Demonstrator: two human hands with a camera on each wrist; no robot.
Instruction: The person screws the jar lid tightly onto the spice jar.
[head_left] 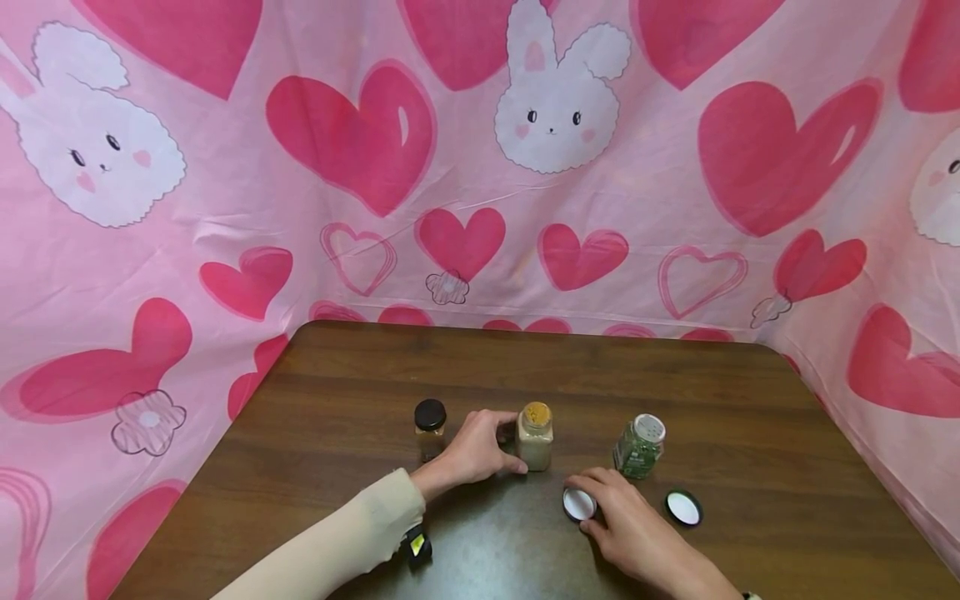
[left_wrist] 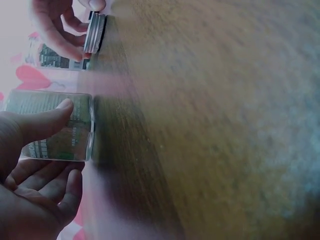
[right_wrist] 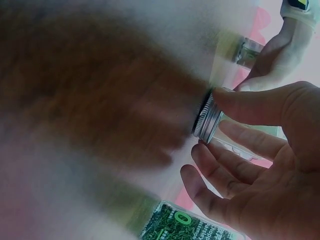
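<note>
My left hand (head_left: 474, 450) holds a square glass spice jar (head_left: 535, 450) with a yellowish top, which stands on the table. Thumb and fingers are on either side of it; in the left wrist view the thumb lies against the clear wall of the jar (left_wrist: 82, 125). Low over the tabletop to the right, my right hand (head_left: 622, 521) pinches a round jar lid (head_left: 579, 504), white inside facing up. The right wrist view shows the ridged silver side of the lid (right_wrist: 207, 120) between thumb and fingers. Whether the lid touches the table, I cannot tell.
A jar of green parsley flakes (head_left: 638, 450) with a perforated top stands beyond my right hand. Another lid (head_left: 684, 507) lies inside up beside that hand. Left of the held jar is a black-capped jar (head_left: 430, 421), partly behind my left hand. Heart-printed fabric (head_left: 480, 183) surrounds the brown table (head_left: 360, 367).
</note>
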